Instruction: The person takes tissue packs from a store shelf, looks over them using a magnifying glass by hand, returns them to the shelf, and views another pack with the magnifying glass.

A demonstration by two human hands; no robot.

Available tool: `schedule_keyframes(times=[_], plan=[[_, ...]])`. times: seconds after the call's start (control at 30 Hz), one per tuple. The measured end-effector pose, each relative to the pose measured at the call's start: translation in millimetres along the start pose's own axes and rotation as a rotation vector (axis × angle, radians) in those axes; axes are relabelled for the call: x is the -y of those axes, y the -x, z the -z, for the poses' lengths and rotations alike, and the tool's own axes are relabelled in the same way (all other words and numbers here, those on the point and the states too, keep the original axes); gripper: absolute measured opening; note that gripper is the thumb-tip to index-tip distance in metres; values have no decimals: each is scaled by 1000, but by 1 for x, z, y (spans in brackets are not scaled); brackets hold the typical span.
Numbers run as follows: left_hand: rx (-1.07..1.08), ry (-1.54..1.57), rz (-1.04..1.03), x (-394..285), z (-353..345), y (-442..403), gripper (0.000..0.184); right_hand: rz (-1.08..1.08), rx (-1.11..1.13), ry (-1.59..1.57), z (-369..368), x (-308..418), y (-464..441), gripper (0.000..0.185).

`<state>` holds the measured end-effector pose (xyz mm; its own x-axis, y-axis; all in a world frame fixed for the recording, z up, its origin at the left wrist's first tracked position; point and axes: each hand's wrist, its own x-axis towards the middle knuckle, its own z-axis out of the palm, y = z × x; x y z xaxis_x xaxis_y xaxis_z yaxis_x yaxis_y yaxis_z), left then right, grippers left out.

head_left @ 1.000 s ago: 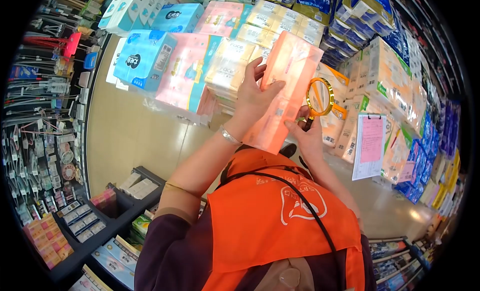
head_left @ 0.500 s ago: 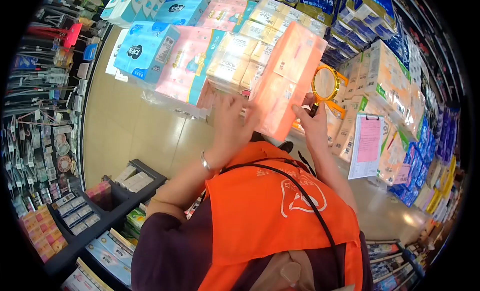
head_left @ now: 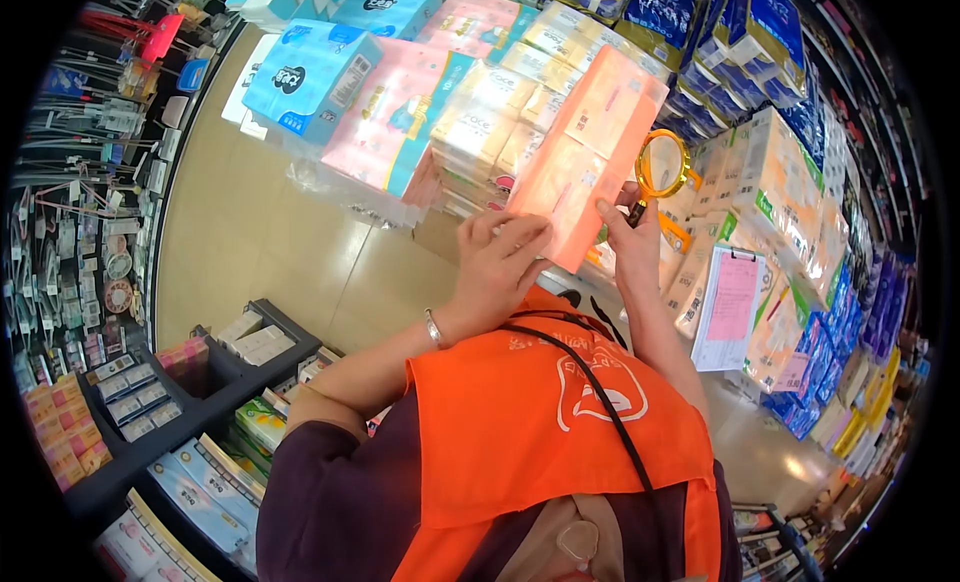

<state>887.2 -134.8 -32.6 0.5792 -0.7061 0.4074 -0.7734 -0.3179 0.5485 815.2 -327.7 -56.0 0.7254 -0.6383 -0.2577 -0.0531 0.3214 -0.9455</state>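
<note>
A long peach-pink tissue pack (head_left: 585,162) in clear wrap is tilted in front of me, between my two hands. At its lower left edge, my left hand (head_left: 503,254) has its bent fingers pressed against the wrap. My right hand (head_left: 632,237) grips the opposite edge, with the thumb on the pack's face. That same hand also holds a magnifying glass (head_left: 663,165) by its dark handle, the gold-rimmed lens pointing up beside the pack. Behind the pack, cream tissue packs (head_left: 480,112) are stacked, partly hidden by it.
Blue tissue packs (head_left: 308,82) and pink tissue packs (head_left: 385,112) stand at the back left. On the right, a clipboard (head_left: 730,307) with a pink sheet hangs against stacked orange packs (head_left: 780,182). A dark shelf unit (head_left: 215,402) lies lower left, and hanging goods line the far left.
My left hand, blurred and slightly farther left before, now has its fingers settled on the pack's lower edge. The view has shifted slightly; my right hand keeps its grip.
</note>
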Motion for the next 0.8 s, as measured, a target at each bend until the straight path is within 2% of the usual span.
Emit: schedule_keyframes(times=[0.1, 0.3, 0.4, 0.5, 0.63, 0.73, 0.8], plan=[[-12, -29, -72, 3, -5, -1, 27, 32, -15, 80, 2, 0, -1, 37], [-22, -83, -135, 7, -11, 0, 25, 191, -52, 491, 15, 16, 12, 35], [-29, -105, -149, 7, -12, 0, 26, 489, 20, 726, 26, 21, 21, 37], [-38, -108, -161, 9, -16, 1, 28, 608, 132, 812, 23, 31, 41, 37], [-59, -114, -189, 11, -19, 2, 33, 480, 245, 762, 9, 46, 64, 33], [-43, -127, -212, 12, -17, 0, 35, 592, 265, 760, 7, 41, 67, 33], [-34, -129, -217, 12, -17, 0, 36, 571, 265, 755, 4, 43, 68, 33]])
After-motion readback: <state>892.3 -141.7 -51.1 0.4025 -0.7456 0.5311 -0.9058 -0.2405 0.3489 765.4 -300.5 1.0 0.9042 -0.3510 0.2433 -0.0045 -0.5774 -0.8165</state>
